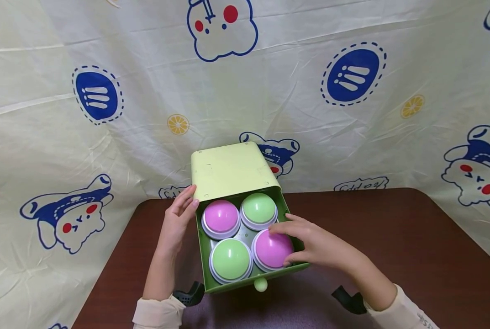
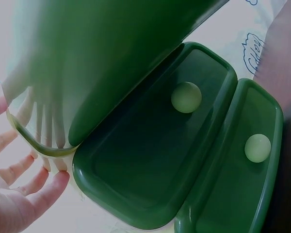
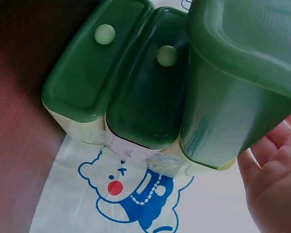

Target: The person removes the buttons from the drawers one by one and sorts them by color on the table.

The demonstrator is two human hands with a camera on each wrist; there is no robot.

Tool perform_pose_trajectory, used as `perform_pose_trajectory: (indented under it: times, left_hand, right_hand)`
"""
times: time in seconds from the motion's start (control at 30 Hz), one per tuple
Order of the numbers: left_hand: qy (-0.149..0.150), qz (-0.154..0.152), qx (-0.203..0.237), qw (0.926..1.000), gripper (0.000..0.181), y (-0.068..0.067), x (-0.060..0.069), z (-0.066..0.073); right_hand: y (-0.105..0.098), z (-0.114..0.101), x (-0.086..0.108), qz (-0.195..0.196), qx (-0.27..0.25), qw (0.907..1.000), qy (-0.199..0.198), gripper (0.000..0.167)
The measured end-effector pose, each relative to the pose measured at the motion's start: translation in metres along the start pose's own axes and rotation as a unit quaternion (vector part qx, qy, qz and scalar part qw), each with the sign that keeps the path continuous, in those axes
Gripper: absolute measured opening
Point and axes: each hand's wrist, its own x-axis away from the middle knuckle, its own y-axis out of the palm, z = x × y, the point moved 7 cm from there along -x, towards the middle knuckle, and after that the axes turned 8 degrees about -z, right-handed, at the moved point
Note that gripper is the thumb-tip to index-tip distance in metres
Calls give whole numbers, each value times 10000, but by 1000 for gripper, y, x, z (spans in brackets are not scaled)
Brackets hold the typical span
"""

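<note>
A pale green cabinet [image 1: 234,171] stands with its top drawer [image 1: 205,274] pulled out. In the drawer sit round pieces with white rims: a pink dome [image 1: 221,216] and a green dome [image 1: 259,208] at the back, another green dome [image 1: 230,259] and another pink dome [image 1: 274,249] in front. My right hand [image 1: 316,242] reaches over the drawer's right wall, its spread index finger and thumb at the front pink dome. Along the left side, my left hand [image 1: 179,221] rests its extended fingers near the cabinet's front corner.
Below the pulled-out drawer, the left wrist view shows two closed drawer fronts, a middle one [image 2: 136,155] and a lower one [image 2: 223,194], each with a round knob. A dark brown table [image 1: 384,228] lies underneath. Behind hangs a printed white sheet [image 1: 269,100].
</note>
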Motion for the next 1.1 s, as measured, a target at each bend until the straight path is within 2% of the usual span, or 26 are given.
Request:
perform_pose_trajectory:
  times: [0.17, 0.3, 0.47, 0.7, 0.97, 1.1]
  left_hand:
    - [10, 13, -4, 10000, 45, -1, 0, 0]
    - [14, 25, -17, 10000, 45, -2, 0, 1]
    - [39, -7, -34, 10000, 45, -2, 0, 1]
    - [36, 21, 3, 10000, 45, -1, 1, 0]
    - [78, 54, 49, 9999, 44, 0, 1, 0]
    - [98, 56, 73, 9999, 44, 2, 1, 1]
  right_hand:
    - [-2, -2, 0, 315, 190, 9987, -363, 60]
    - [-4, 0, 0, 565, 330, 9969, -446, 56]
    - [-3, 3, 0, 610, 474, 9955, -540, 53]
    - [6, 6, -4, 328, 337, 9986, -224, 67]
    - [3, 6, -4, 546, 27, 9983, -205, 60]
    - [-1, 9, -2, 661, -423, 9969, 3, 58]
